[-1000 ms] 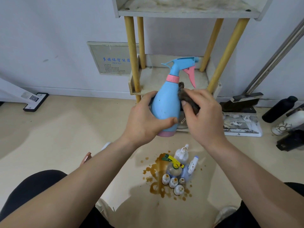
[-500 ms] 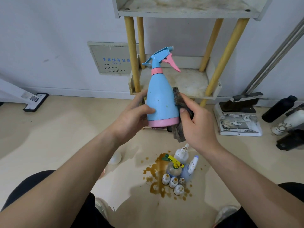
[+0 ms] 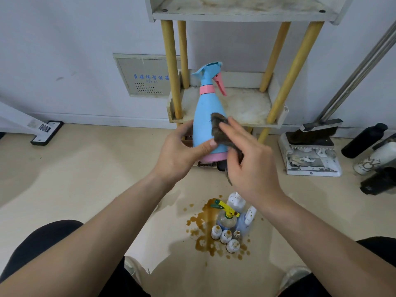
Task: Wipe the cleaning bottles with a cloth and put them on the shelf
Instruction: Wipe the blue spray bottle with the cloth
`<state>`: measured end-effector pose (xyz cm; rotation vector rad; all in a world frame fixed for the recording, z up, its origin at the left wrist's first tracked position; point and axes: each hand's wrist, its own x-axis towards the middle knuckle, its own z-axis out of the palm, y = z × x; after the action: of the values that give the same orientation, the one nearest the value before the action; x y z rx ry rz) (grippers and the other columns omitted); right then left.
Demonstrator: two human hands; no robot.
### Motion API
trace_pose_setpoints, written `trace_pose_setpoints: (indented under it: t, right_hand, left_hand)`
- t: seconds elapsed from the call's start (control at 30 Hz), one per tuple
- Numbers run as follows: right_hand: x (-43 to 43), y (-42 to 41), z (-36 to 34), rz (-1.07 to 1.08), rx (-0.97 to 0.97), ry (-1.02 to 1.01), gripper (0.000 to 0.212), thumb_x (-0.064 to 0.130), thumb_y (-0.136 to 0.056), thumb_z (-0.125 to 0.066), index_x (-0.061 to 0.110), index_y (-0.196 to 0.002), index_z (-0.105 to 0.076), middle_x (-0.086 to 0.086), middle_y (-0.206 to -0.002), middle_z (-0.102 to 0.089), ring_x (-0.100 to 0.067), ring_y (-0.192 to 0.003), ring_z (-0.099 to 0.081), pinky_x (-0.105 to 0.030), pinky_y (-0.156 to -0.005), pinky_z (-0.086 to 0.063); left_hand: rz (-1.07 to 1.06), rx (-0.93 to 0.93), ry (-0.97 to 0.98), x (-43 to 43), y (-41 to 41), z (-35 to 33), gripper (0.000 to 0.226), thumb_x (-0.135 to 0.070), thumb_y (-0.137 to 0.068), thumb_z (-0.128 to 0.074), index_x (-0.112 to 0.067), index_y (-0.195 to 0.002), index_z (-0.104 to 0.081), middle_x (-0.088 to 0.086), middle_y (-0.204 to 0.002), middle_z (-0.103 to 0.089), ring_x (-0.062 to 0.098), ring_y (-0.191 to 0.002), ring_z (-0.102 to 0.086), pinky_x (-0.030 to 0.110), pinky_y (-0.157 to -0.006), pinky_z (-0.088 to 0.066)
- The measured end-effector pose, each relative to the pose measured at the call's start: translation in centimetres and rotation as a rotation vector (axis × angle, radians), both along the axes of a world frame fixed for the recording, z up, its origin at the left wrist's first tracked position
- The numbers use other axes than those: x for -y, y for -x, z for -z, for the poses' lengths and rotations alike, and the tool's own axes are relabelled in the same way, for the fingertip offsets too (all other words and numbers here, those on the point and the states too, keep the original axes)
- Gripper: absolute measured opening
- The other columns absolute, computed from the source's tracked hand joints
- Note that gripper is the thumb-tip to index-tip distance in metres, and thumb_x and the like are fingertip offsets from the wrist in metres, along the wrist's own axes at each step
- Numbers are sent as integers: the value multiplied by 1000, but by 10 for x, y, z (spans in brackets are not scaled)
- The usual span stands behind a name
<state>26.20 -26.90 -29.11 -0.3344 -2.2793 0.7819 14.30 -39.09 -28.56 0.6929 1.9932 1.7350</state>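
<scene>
Bottle point(image 3: 206, 123), pale blue smooth plastic, cone-shaped: wide at its pink base band and narrowing to a pink collar under the blue spray head. Its long axis stands nearly upright. The head's tapered end points left and the pink trigger hangs down on the right. I hold it in the air in front of the lowest tier of the shelf point(image 3: 250, 108), clear of the floor. My left hand point(image 3: 179, 153) wraps the lower body, fingers behind and thumb across the front just above the base band. My right hand point(image 3: 252, 166) grips a dark brown, rough, crumpled cloth point(image 3: 220, 130) and presses it against the bottle's right flank, so both hands meet on the bottle. The shelf has stained white boards on round yellow wooden posts. On the beige floor below my wrists stands a cluster of small bottles point(image 3: 229, 228), in a splattered brown spill point(image 3: 203, 239). A white dustpan point(image 3: 312, 157) lies to the right.
</scene>
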Motion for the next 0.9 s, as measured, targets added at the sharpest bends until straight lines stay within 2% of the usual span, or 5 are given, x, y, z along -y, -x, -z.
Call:
trace_pose_setpoints:
  t: [0.13, 0.27, 0.43, 0.63, 0.9]
  right_hand:
    - [-18, 2, -6, 50, -26, 302, 48, -3, -96, -54, 16, -139, -61, 7, -136, -63, 0, -127, -56, -6, -105, -38]
    - [-16, 3, -4, 27, -38, 423, 47, -1, -97, -55, 17, -139, -61, 13, -129, -66, 5, -121, -59, -7, -98, -43]
    - [-2, -4, -5, -71, -112, 194, 52, -11, -90, -55, 14, -135, -64, 3, -143, -58, -1, -130, -55, -15, -106, -43]
    - [-3, -2, -4, -82, -111, -117, 53, -13, -87, -53, 7, -134, -65, -8, -149, -53, -23, -136, -54, -35, -110, -46]
    - [-26, 4, -18, 30, -135, -135, 45, -14, -87, -55, 6, -125, -69, -12, -114, -55, -20, -104, -57, -17, -96, -42]
  left_hand:
    - [51, 109, -45, 6, 6, -1, 63, -35, -77, -74, -29, -138, -60, -4, -114, -69, 25, -99, -67, 53, -100, -51]
    - [145, 210, -83, 8, 4, 0, 65, -33, -76, -79, -40, -134, -50, 6, -120, -64, 24, -101, -66, 50, -96, -56]
    - [122, 266, -154, 8, 2, -2, 66, -27, -82, -74, -30, -138, -38, 26, -124, -63, 32, -99, -69, 49, -95, -57]
    - [143, 210, -143, 13, 3, -6, 76, -29, -75, -84, -31, -137, -41, 20, -124, -66, 38, -106, -70, 55, -94, -57]
    - [159, 177, -112, 9, -5, -8, 67, -19, -76, -79, -31, -133, -46, 14, -112, -72, 32, -90, -69, 45, -82, -59]
